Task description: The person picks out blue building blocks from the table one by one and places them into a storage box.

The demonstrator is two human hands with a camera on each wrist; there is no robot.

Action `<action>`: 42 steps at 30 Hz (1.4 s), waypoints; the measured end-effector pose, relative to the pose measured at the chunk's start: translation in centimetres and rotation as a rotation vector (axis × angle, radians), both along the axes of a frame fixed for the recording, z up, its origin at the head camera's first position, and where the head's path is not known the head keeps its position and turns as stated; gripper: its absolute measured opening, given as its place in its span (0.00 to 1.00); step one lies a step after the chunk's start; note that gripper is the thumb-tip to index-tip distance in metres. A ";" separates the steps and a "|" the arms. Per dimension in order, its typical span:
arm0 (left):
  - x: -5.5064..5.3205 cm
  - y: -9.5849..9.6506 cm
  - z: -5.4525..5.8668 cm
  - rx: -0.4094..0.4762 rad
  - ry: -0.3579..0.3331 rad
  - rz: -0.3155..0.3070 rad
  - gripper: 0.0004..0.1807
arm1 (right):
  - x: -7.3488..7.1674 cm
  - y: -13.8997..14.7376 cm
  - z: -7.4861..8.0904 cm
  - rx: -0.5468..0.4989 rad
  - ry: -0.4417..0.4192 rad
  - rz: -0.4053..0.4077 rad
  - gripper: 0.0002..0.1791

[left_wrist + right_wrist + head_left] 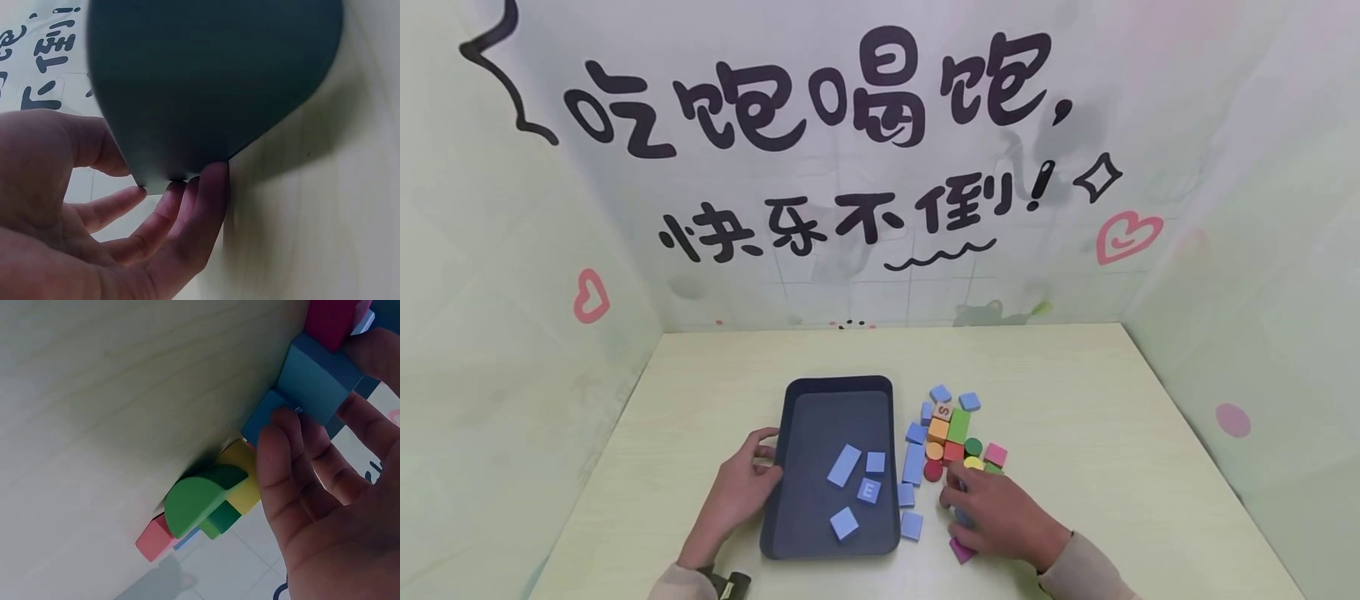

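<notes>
My left hand holds the left side of a dark tray; in the left wrist view its fingertips press the tray's outer wall and the thumb passes behind the edge. Inside the tray lie several blue blocks, one marked with an E. To the right of it, my right hand reaches down over the loose blocks. Its fingers and thumb hold a blue block close to the table. A second blue block is by the fingertips, and a magenta block is near the thumb.
Between tray and right hand, a column of blue blocks runs along the tray's right side. Beside it are a green block, an orange block, a red disc and a pink block. A printed wall closes off the back.
</notes>
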State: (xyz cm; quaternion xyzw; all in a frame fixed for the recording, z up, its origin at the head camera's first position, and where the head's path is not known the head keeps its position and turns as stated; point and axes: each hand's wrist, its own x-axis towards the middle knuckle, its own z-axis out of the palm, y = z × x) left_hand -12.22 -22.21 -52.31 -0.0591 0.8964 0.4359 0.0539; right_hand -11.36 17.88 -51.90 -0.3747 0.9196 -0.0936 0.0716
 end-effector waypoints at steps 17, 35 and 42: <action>-0.2 0.2 -0.2 -0.045 0.005 -0.008 0.35 | 0.4 -0.5 0.0 0.045 0.000 -0.026 0.11; -0.2 0.4 -0.1 -0.053 0.002 -0.007 0.36 | 0.5 -1.2 0.0 0.048 0.016 -0.033 0.08; -0.2 0.5 0.0 -0.076 -0.004 -0.002 0.37 | 0.2 -1.2 -0.2 0.029 0.005 -0.035 0.08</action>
